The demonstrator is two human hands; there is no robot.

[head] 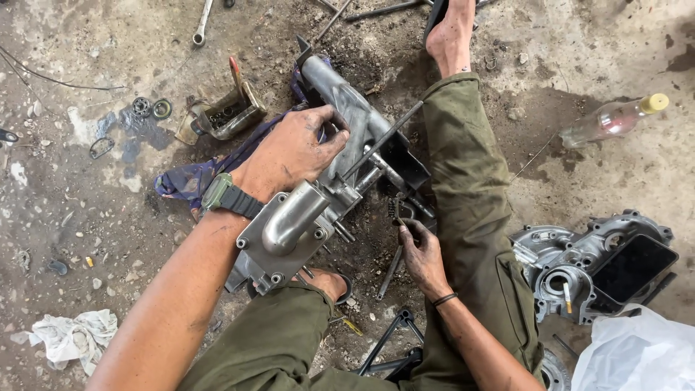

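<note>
Head view looked down on a person seated on a stained concrete floor (87, 217), legs in olive trousers (470, 188) spread around the work. Left hand (293, 148), greasy, lay pressed on top of a grey metal engine assembly (318, 195), fingers curled over its upper casting and closed against it; a green wristwatch (217, 192) sat on that wrist. The assembly lay tilted between the legs, its flanged polished pipe end (289, 217) nearest the camera, partly resting on a blue-purple rag (188, 177). Right hand (420, 250) sat just right of the assembly, fingers pinched together on a small dark part (397, 211) at its side; what the part was could not be made out, possibly a spring or clip. A thin dark rod (384, 139) slanted up from the casting.

Nearby: a separate engine cover (579, 264) lay on the floor to the right, a clear bottle with a yellow cap (615, 119) beyond it, white plastic bag (637, 355) at lower right. A spanner (203, 25) lay at upper left, bearings (150, 108) beside a wet patch, crumpled white cloth (72, 337) at lower left.
</note>
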